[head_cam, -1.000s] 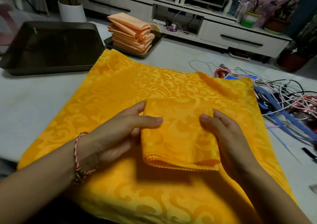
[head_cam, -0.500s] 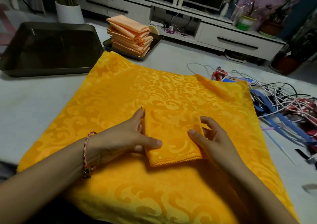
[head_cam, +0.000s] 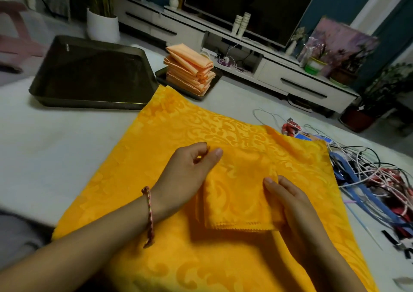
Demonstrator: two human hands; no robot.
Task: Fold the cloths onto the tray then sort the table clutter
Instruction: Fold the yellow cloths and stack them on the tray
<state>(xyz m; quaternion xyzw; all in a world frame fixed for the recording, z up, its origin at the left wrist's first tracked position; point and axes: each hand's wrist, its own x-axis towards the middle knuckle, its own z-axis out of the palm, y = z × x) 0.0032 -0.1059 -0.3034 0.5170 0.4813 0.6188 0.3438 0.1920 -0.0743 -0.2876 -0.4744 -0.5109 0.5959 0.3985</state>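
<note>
A folded yellow patterned cloth (head_cam: 239,193) is held just above a spread pile of the same yellow cloths (head_cam: 174,135) on the table. My left hand (head_cam: 190,168) pinches its upper left corner between thumb and fingers. My right hand (head_cam: 288,202) grips its right edge, thumb on top. At the back, a small dark tray (head_cam: 214,86) holds a stack of folded peach cloths (head_cam: 190,68). To its left sits a large dark tray (head_cam: 89,72) with nothing in it.
A tangle of white cables, blue straps and red items (head_cam: 368,173) lies on the right side of the white table (head_cam: 44,146). A red toy figure (head_cam: 290,128) lies near it. Beyond the table stands a low TV cabinet (head_cam: 290,77).
The folded cloth has been doubled narrower and lifted slightly. My left hand moved up to pinch its top left corner; my right hand shifted to its right edge. The camera tilted up.
</note>
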